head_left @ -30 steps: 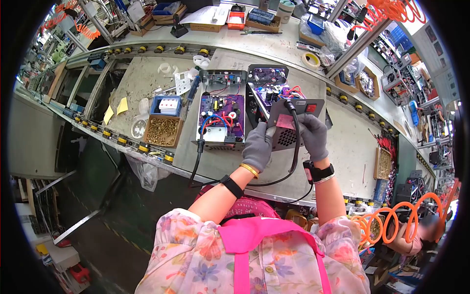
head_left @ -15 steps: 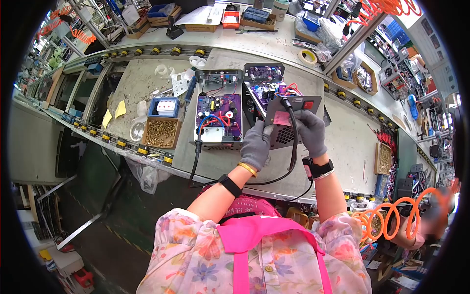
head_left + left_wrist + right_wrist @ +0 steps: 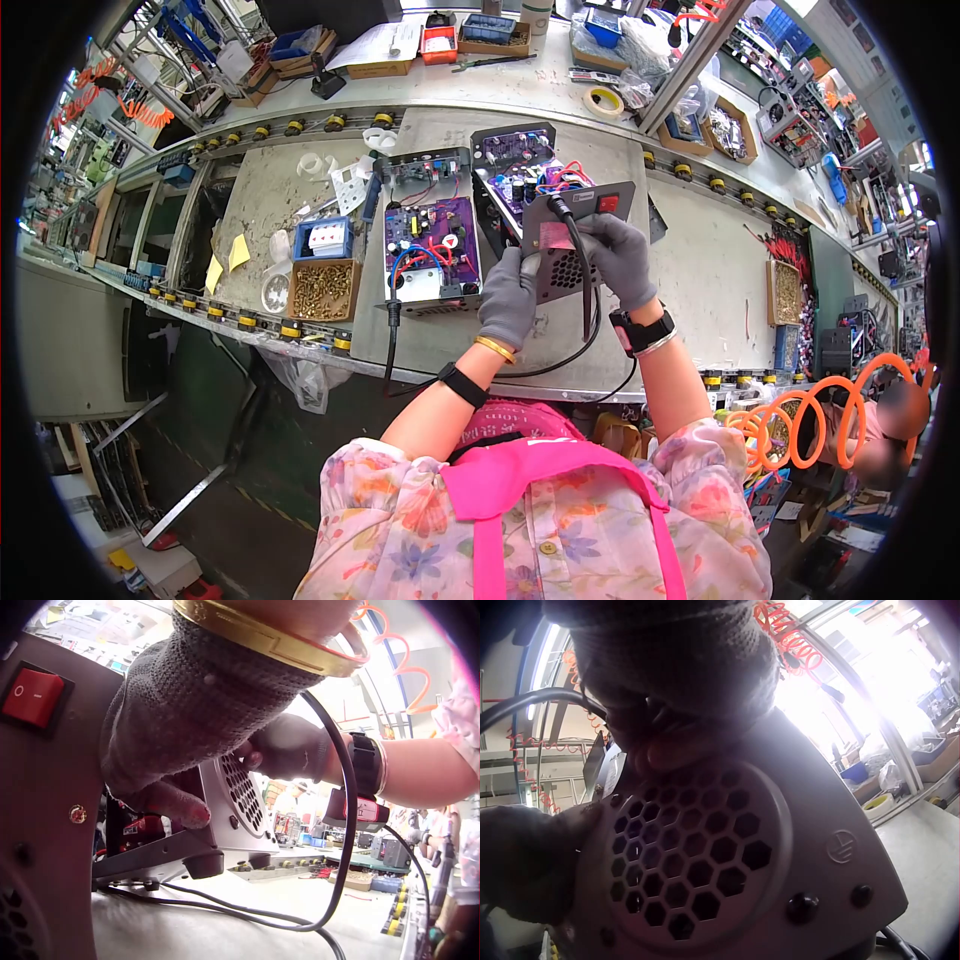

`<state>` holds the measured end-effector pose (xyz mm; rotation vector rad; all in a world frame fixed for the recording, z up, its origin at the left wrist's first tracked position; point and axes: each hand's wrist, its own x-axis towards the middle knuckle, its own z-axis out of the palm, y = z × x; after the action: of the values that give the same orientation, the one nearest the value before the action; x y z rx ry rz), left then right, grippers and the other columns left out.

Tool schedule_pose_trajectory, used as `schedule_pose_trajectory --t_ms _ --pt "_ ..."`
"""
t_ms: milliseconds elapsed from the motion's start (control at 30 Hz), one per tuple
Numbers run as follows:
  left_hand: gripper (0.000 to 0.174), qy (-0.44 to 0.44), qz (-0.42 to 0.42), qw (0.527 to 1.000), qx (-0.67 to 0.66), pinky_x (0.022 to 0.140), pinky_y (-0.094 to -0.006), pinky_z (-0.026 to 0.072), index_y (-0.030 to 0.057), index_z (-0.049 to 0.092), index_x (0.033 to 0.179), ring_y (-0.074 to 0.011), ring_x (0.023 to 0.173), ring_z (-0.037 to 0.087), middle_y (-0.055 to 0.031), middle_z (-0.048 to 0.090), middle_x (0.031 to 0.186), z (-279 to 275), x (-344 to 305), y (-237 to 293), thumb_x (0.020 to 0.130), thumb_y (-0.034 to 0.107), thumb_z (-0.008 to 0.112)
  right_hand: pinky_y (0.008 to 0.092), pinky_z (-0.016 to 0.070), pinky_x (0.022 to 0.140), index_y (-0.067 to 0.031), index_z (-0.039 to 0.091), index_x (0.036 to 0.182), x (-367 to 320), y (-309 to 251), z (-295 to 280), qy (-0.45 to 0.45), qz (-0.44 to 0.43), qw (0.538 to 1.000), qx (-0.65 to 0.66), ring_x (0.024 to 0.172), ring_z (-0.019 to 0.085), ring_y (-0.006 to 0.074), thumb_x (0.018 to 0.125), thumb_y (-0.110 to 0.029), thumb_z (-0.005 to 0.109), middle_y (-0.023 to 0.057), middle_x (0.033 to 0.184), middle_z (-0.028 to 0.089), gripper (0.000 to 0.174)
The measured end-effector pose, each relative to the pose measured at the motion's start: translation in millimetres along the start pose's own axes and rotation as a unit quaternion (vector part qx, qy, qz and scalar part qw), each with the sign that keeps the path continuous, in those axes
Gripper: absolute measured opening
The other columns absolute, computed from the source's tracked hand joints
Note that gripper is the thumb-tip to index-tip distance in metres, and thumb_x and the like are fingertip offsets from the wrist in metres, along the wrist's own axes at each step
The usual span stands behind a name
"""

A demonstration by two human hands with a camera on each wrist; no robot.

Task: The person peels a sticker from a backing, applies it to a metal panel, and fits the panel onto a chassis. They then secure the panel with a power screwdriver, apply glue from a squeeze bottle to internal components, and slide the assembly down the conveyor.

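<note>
An opened electronics case with purple circuit boards lies tilted on the bench. Its grey end panel carries a red rocker switch, a honeycomb grille, a pink label and a plugged-in black power cord. Gloved in grey, my left hand grips the case at the panel's left edge. My right hand, also gloved, has bent fingers against the panel above the grille, beside the cord. I cannot tell whether those fingers pinch anything. A similar open unit sits to the left.
A cardboard box of brass parts and a blue bin stand left of the units. Rollers run along the bench edges. Tape lies at the back. A coiled orange hose hangs at right.
The head view has shifted, so the bench and units appear farther left. Both hands stay at the end panel of the same unit, with the right fingers slightly repositioned beside the cord.
</note>
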<state>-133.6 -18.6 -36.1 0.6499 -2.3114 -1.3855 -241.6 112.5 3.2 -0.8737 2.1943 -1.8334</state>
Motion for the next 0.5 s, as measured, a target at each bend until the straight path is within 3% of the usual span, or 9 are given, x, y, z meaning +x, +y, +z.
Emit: schedule_pose_trajectory --t_ms 300,400,500 --pt "0.026 -0.006 0.004 1.000 0.006 0.063 -0.0478 0.0415 0.0048 0.051 0.092 -0.0427 0.076 0.054 -0.0220 0.057 0.079 -0.4 0.6 -0.9 0.092 0.031 0.049 0.0224 0.0459 0.058 -0.0013 0.067 0.089 -0.6 0.5 4.7 0.016 0.012 1.000 -0.021 0.066 0.057 0.0054 0.076 -0.001 0.068 0.0030 0.073 0.065 0.013" --pt "0.028 -0.001 0.021 1.000 0.009 0.061 -0.0467 0.0419 0.0063 0.052 0.097 -0.0436 0.074 0.054 -0.0224 0.057 0.079 1.2 0.8 -6.5 0.093 0.034 0.048 0.0196 0.0438 0.055 0.0007 0.064 0.089 -0.6 5.8 9.4 0.042 0.001 0.995 -0.094 0.062 0.053 0.0026 0.079 -0.005 0.067 -0.0011 0.069 0.060 0.012" --pt "0.028 -0.003 0.023 1.000 0.012 0.062 -0.0479 0.0412 0.0053 0.051 0.094 -0.0437 0.076 0.054 -0.0226 0.057 0.079 0.9 0.8 -5.3 0.093 0.033 0.048 0.0206 0.0432 0.053 -0.0005 0.063 0.082 0.2 -10.7 11.1 0.071 -0.048 0.950 -0.301 0.059 0.052 0.0033 0.078 -0.012 0.071 0.0004 0.065 0.060 0.014"
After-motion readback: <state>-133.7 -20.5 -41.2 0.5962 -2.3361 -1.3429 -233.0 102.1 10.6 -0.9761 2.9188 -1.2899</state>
